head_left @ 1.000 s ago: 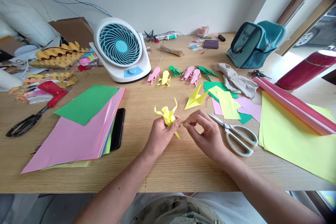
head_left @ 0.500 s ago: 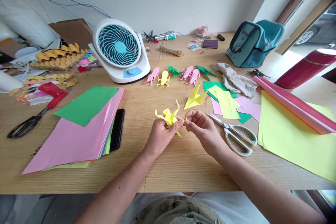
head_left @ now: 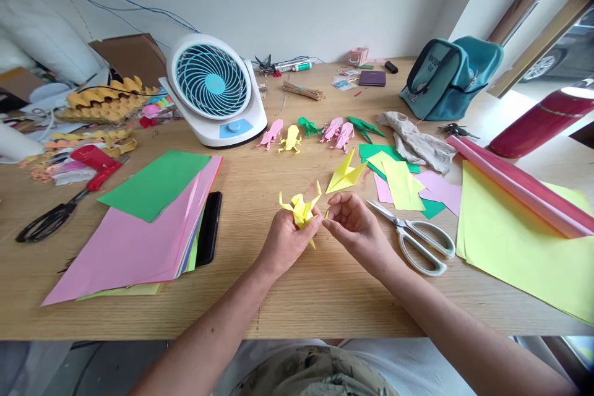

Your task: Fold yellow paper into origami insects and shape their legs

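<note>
My left hand is closed around a small yellow folded paper figure, held just above the wooden table. Thin paper points stick up from it. My right hand pinches one of the figure's limbs at its right side with thumb and forefinger. White-handled scissors lie just right of my right hand. A half-folded yellow paper piece rests beyond my hands.
A row of pink, yellow and green folded figures lies mid-table before a white-and-teal fan. A stack of coloured sheets and a black phone sit left. Large yellow sheets, a pink roll and a teal bag are right.
Both hands have shifted slightly away from me with the yellow figure. My right fingers moved closer in on the figure's limb.
</note>
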`<state>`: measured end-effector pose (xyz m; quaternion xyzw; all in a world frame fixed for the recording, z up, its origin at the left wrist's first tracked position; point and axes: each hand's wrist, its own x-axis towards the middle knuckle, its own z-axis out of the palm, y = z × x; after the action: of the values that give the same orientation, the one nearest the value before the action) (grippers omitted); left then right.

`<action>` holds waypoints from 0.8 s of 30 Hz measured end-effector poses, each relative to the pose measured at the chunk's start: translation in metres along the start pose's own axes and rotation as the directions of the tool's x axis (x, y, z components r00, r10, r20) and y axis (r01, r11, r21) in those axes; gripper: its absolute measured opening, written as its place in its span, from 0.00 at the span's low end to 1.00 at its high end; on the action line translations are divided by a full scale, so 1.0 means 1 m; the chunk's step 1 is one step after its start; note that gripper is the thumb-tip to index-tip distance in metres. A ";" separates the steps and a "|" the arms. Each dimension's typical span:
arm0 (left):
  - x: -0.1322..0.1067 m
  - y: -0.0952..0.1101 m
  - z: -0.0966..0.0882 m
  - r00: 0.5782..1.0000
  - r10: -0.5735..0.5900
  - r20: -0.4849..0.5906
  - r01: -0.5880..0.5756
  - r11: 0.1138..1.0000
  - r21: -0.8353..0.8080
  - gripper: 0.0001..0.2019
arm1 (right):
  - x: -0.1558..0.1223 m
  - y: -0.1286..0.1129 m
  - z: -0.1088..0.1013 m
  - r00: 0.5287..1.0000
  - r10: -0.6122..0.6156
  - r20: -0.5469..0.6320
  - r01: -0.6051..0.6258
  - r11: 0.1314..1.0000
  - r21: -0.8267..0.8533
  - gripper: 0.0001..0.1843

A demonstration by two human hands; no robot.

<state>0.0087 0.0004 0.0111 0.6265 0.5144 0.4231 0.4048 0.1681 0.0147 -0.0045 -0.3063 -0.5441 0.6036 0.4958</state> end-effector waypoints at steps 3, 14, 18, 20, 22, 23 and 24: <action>0.000 -0.001 0.001 0.999 0.037 0.030 -0.037 0.999 -0.009 0.09 | -0.001 -0.002 0.000 1.000 -0.014 0.016 0.014 1.000 -0.012 0.16; 0.000 -0.003 0.000 0.999 0.038 -0.031 -0.039 0.998 -0.046 0.12 | -0.001 -0.007 -0.003 1.000 0.003 -0.021 -0.004 0.998 -0.068 0.22; 0.004 -0.006 -0.003 0.999 -0.004 -0.034 -0.001 0.992 -0.126 0.13 | 0.002 -0.013 -0.009 0.996 0.053 -0.069 -0.057 0.997 -0.059 0.17; 0.005 -0.008 -0.005 1.000 -0.024 -0.006 0.023 0.987 -0.158 0.14 | 0.003 -0.013 -0.011 0.991 0.079 -0.107 -0.085 0.995 -0.051 0.15; 0.005 -0.009 -0.006 0.999 -0.029 0.032 0.034 0.985 -0.168 0.14 | 0.005 -0.012 -0.012 0.987 0.100 -0.124 -0.107 0.993 -0.045 0.15; 0.005 -0.009 -0.006 0.998 -0.029 0.052 0.038 0.985 -0.171 0.14 | 0.006 -0.011 -0.012 0.987 0.106 -0.124 -0.112 0.993 -0.043 0.15; 0.005 -0.009 -0.006 0.997 -0.029 0.073 0.042 0.984 -0.174 0.14 | 0.006 -0.010 -0.012 0.987 0.108 -0.121 -0.113 0.993 -0.043 0.15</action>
<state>0.0007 0.0074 0.0055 0.5937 0.4719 0.4372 0.4835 0.1797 0.0240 0.0032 -0.3835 -0.5109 0.5972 0.4851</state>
